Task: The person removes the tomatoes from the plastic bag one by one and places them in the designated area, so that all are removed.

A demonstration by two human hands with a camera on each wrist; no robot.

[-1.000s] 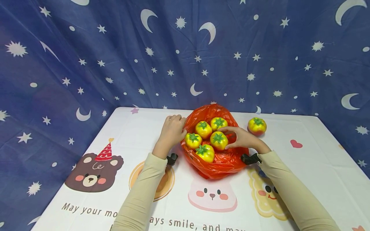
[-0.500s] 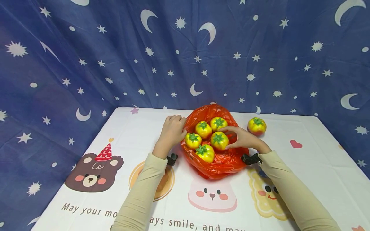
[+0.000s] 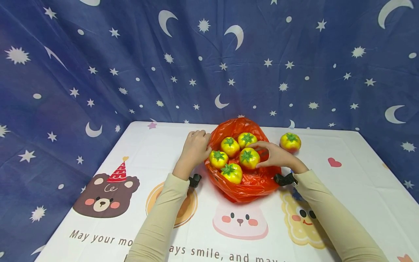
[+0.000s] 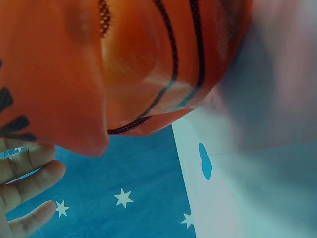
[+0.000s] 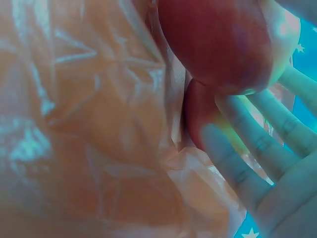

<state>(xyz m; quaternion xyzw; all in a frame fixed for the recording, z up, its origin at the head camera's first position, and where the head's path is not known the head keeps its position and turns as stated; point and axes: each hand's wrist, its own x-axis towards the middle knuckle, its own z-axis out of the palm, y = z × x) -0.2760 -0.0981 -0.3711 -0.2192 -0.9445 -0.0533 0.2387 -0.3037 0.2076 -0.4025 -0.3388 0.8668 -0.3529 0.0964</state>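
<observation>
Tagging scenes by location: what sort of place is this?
Probably a staged tabletop set for recording: a blue star-and-moon curtain hangs behind a cartoon-print tablecloth, with glossy, toy-like fruits in a red plastic bag. The building itself doesn't show.

The bag (image 3: 256, 183) is showing glossy, crinkled plastic. Smooth fruits (image 3: 233, 175) inside are shining. Behind it, cloth (image 3: 183, 91) is looking matt.

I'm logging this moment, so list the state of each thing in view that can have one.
Red bag, open, mouth upward
Tablecloth, spread, creased
Curtain, hanging in folds
Right hand, gripping
Gripped fruit, in or above the bag
Four other fruits, in the bag, green tops up
Lone fruit, on the tablecloth outside the bag
Left hand, at the bag's left edge, grip hidden
</observation>
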